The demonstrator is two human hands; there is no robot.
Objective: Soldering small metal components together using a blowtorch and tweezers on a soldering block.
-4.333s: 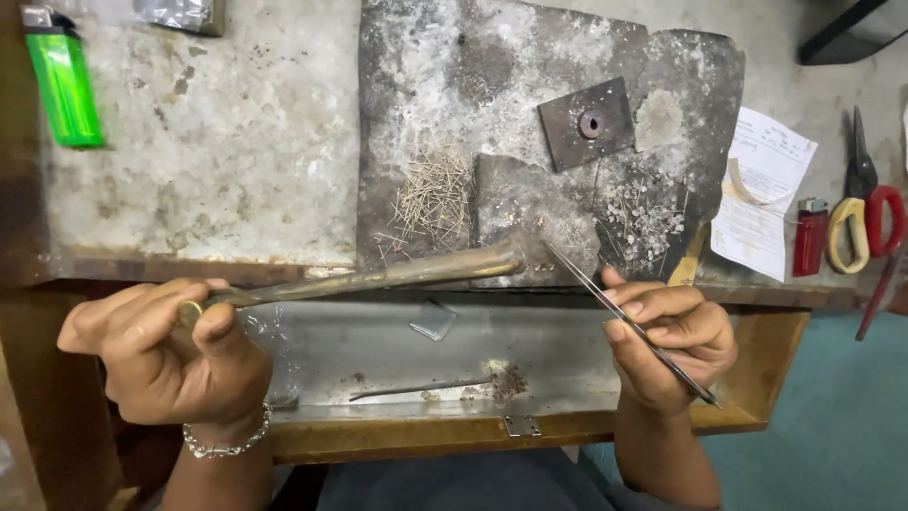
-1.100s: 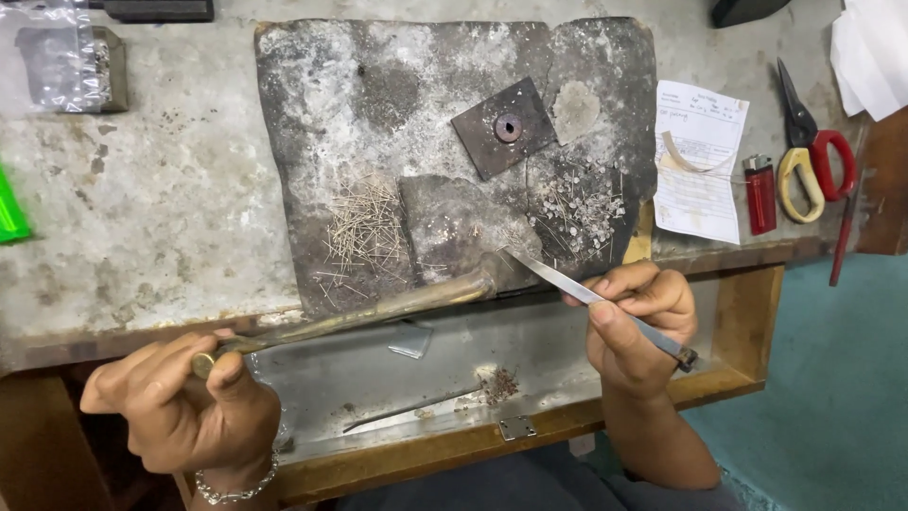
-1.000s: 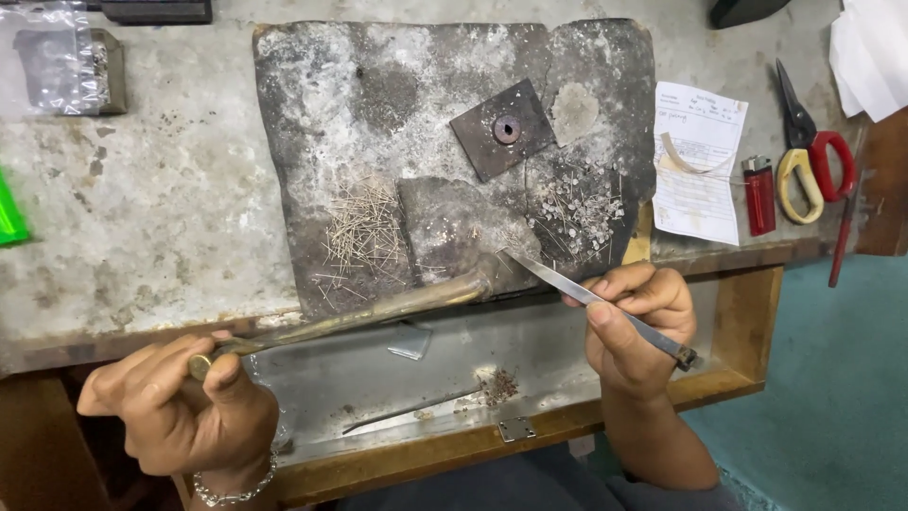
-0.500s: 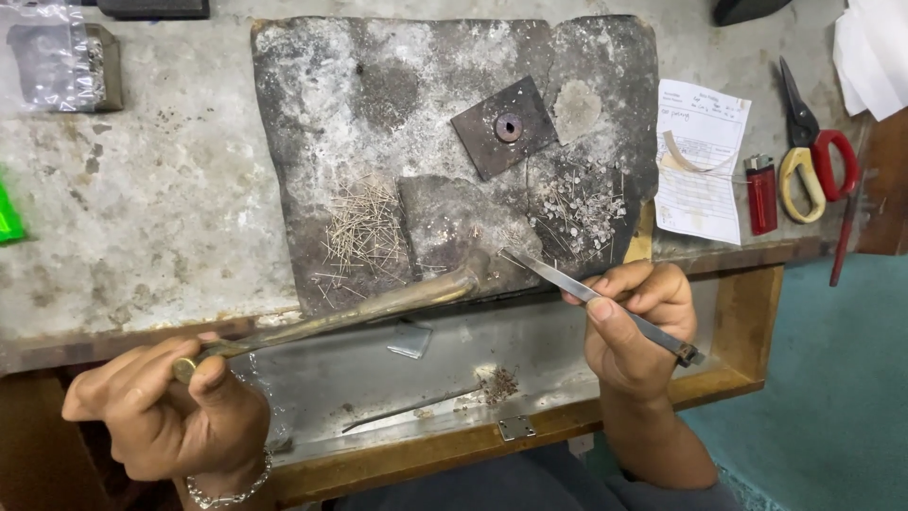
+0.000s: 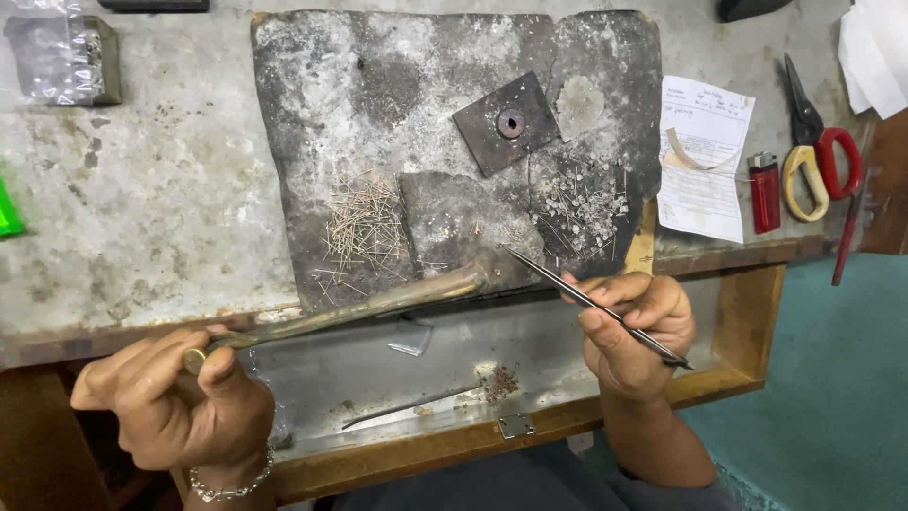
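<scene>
Now lower, left hand (image 5: 175, 402) clenched on brass blowpipe (image 5: 378, 301), right hand (image 5: 629, 326) grip unchanged on tweezers (image 5: 591, 305).

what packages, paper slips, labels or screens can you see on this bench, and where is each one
Paper slip: right of the dark slab, white rectangle with printed lines.
Clear plastic bag: top left corner, crinkled, over a grey block.
White paper sheets: top right corner, mostly cut off.
No screens.

Rough, ash-crusted grey slab (image 5: 378, 114); dull brassy metal torch pipe (image 5: 378, 305); glossy steel tweezers (image 5: 586, 303).
</scene>
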